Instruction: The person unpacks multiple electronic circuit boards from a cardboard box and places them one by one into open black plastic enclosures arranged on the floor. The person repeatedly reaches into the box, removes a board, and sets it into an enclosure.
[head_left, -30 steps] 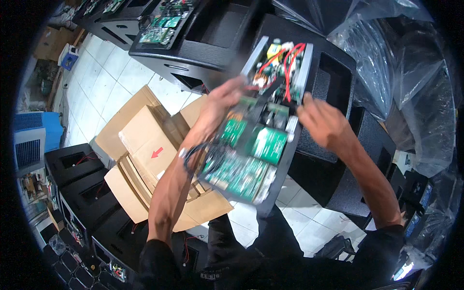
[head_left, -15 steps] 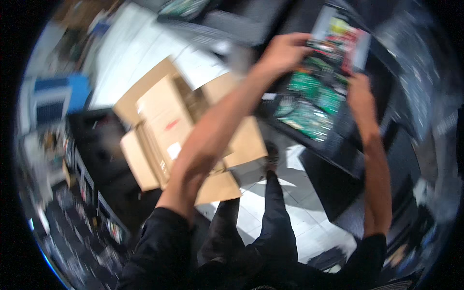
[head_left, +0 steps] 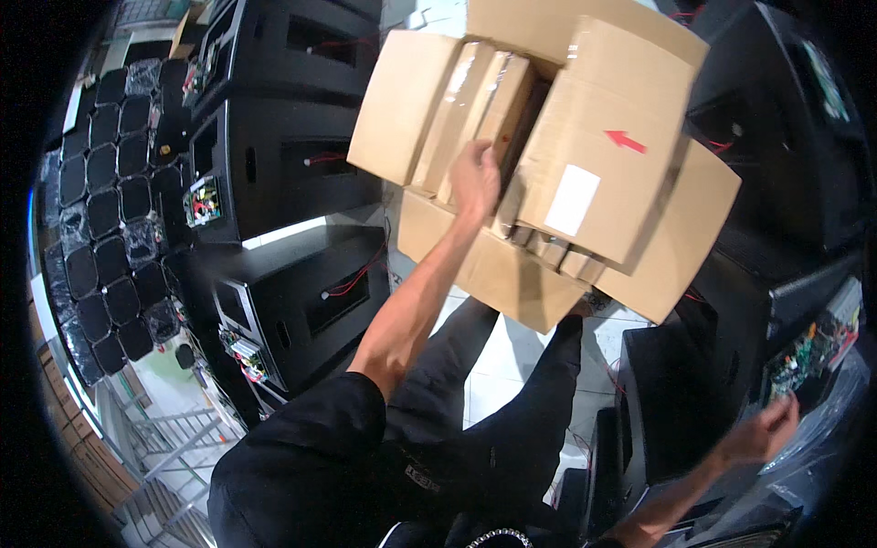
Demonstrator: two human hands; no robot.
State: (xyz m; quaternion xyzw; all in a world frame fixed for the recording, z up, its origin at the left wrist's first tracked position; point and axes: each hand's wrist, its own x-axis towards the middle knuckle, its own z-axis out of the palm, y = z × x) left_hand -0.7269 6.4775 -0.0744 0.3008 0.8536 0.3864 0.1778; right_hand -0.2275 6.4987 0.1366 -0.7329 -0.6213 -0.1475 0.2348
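Note:
My left hand (head_left: 475,180) is over an open cardboard carton (head_left: 539,297), at the slim cardboard boxes (head_left: 473,119) standing inside it. Its fingers bend downward by the gap beside them and are mostly hidden, so their grip cannot be made out. At the lower right, my right hand (head_left: 760,431) is loosely bent with its fingers apart and nothing visible in them. Just beyond its fingertips, a green circuit board (head_left: 808,358) with a metal part lies on a black cabinet, next to clear plastic wrap (head_left: 827,411).
Black cabinets (head_left: 301,301) with red wires stand along the left, several with circuit boards (head_left: 203,203) at their ends. More black cabinets (head_left: 676,393) stand at the right. Rows of dark, rounded-square parts (head_left: 119,210) lie far left, near metal racks (head_left: 174,438).
Half a second ago both hands were at a circuit board over a black cabinet. My left hand has moved to the carton; my right hand is off the board. The view has swung right.

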